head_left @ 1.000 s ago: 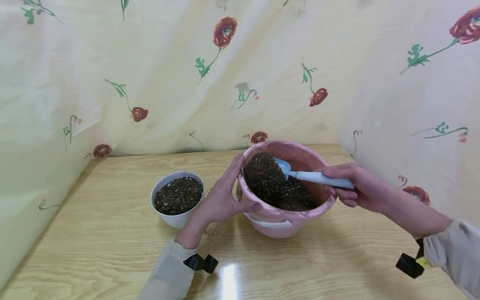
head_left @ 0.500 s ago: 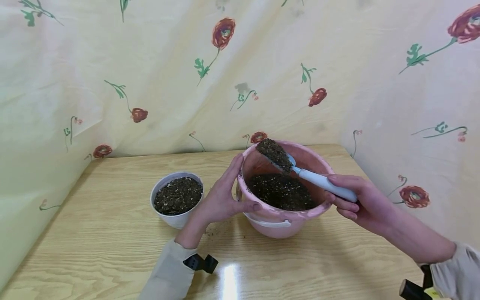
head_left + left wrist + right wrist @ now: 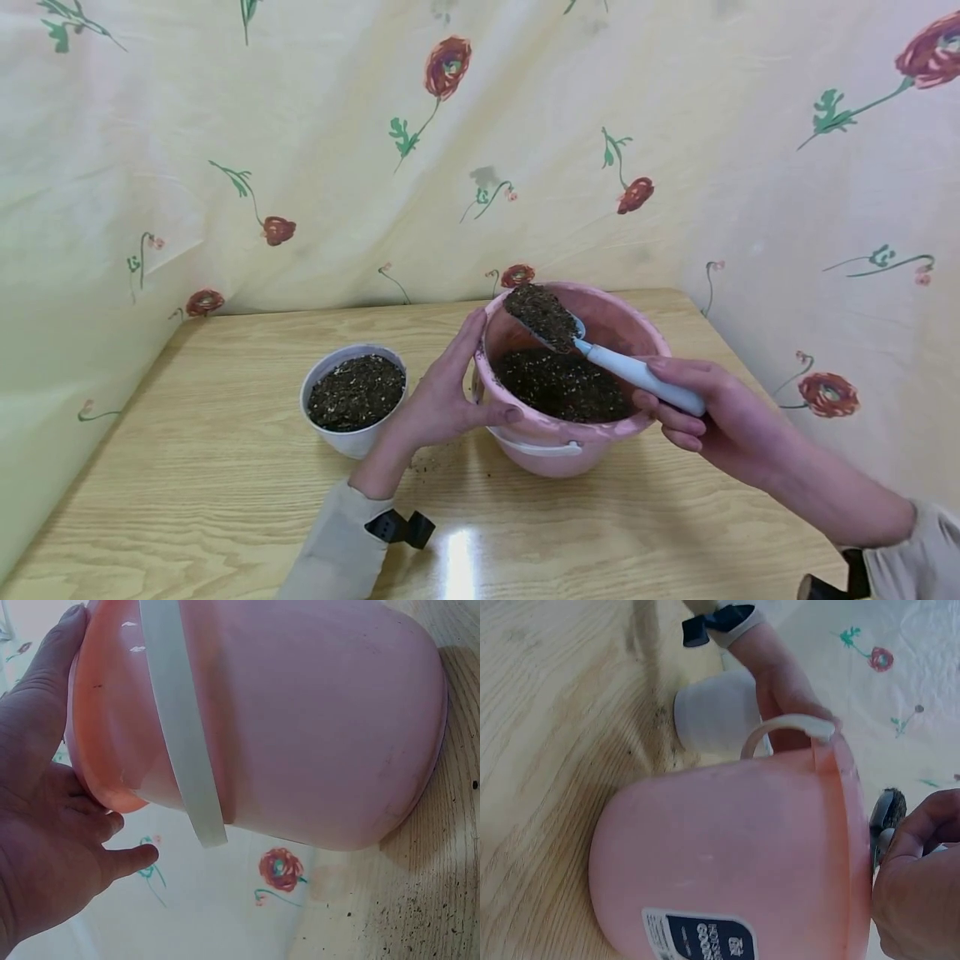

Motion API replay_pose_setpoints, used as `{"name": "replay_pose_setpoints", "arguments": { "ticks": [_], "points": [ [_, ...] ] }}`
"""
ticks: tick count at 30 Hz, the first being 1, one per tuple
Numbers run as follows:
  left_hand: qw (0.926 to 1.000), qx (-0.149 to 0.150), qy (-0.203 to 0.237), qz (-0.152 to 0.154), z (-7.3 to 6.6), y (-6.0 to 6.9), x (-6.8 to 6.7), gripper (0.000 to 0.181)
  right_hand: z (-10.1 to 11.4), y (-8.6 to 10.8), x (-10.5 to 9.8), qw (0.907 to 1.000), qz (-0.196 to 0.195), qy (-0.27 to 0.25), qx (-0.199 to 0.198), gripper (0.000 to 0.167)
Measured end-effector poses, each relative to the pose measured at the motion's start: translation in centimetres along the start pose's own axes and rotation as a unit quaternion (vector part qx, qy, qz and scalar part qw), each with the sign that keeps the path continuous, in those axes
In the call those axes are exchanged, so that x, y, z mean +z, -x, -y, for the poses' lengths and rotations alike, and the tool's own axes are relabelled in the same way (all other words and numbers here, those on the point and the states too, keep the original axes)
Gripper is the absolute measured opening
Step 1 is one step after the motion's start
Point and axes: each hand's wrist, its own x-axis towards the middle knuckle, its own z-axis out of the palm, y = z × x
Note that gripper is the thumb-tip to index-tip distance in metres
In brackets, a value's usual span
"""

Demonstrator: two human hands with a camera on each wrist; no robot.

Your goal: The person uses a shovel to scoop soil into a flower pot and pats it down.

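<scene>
In the head view my right hand (image 3: 720,412) grips the white handle of a small light-blue garden trowel (image 3: 633,371). Heaped on its blade is dark potting soil (image 3: 542,315), above the pink bucket (image 3: 551,454). More soil (image 3: 566,385) lies inside that bucket. My left hand (image 3: 442,392) presses against the bucket's left rim, thumb and fingers spread. The left wrist view shows the thumb (image 3: 56,652) along the rim and two lower fingertips apart from the bucket (image 3: 315,727). The right wrist view largely hides the blade behind the rim and hand.
A white pot (image 3: 352,442) filled with soil stands left of the bucket, close to my left forearm. Crumbs of soil (image 3: 426,467) lie on the wooden table (image 3: 225,517). Flower-printed cloth (image 3: 337,167) hangs around the back and sides. The bucket's white handle (image 3: 536,447) hangs down its front.
The trowel rose out of the bucket's soil with a full load, then shifted slightly left and down. My left hand, the bucket and the pot have stayed put.
</scene>
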Motion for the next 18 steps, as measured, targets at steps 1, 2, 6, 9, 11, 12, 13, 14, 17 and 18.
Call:
{"name": "replay_pose_setpoints", "arguments": {
  "ticks": [1,2,6,9,11,12,13,14,17,18],
  "points": [
    [1.0000,0.002,-0.003,0.000,0.0,0.0,0.0,0.122,-0.1,0.0,0.1,1.0000,0.003,0.002,-0.001,0.043],
    [1.0000,0.002,-0.005,-0.001,0.0,0.1,0.0,0.121,-0.1,0.0,0.2,1.0000,0.005,0.004,-0.004,0.043],
    [0.9999,0.007,-0.011,-0.002,0.1,0.2,0.0,0.121,-0.2,-0.1,0.6,0.9998,-0.004,0.019,-0.004,0.040],
    [0.9998,0.015,-0.014,-0.005,0.1,0.2,-0.1,0.121,-0.1,-0.1,0.9,0.9994,-0.017,0.030,0.001,0.038],
    [0.9996,0.019,-0.016,-0.007,0.1,0.3,-0.1,0.120,-0.1,-0.2,1.2,0.9990,-0.025,0.036,0.004,0.036],
    [0.9996,0.021,-0.018,-0.008,0.2,0.4,-0.2,0.119,-0.1,-0.2,1.3,0.9988,-0.029,0.039,0.004,0.036],
    [0.9995,0.023,-0.019,-0.010,0.2,0.5,-0.2,0.118,-0.1,-0.2,1.5,0.9986,-0.033,0.041,0.005,0.035],
    [0.9994,0.025,-0.022,-0.010,0.2,0.6,-0.3,0.117,-0.1,-0.2,1.6,0.9984,-0.035,0.043,0.006,0.034],
    [0.9991,0.025,-0.031,-0.013,0.3,0.9,-0.6,0.116,-0.2,-0.3,2.1,0.9980,-0.042,0.045,0.010,0.032],
    [0.9991,0.021,-0.034,-0.012,0.3,1.0,-0.7,0.116,-0.3,-0.3,2.3,0.9979,-0.044,0.046,0.011,0.032]
  ]
}}
